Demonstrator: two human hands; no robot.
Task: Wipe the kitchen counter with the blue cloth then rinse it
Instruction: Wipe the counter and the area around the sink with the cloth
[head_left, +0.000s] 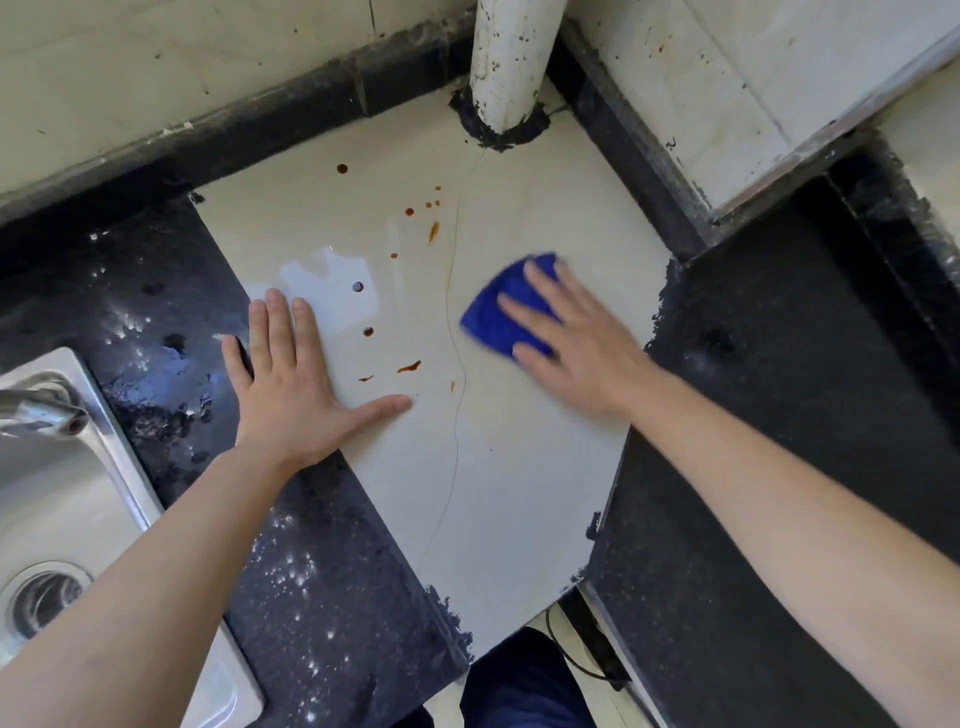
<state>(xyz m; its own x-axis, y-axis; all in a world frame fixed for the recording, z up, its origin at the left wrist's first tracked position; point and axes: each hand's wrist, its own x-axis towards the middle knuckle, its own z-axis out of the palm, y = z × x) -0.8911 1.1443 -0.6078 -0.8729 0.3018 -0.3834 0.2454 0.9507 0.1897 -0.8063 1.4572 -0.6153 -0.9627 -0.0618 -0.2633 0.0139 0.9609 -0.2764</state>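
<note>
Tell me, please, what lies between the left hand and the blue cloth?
Head view: brown drips and a thin crack on the pale counter separate the left hand from the blue cloth.

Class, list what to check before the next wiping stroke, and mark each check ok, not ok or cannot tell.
1. Right hand presses the cloth flat: ok.
2. Left hand flat on the counter, apart from the cloth: ok.
3. Brown spots gone: not ok, several lie between the hands.
4. Cloth damp enough: cannot tell.
5. Sink at the left for rinsing: ok.
</note>
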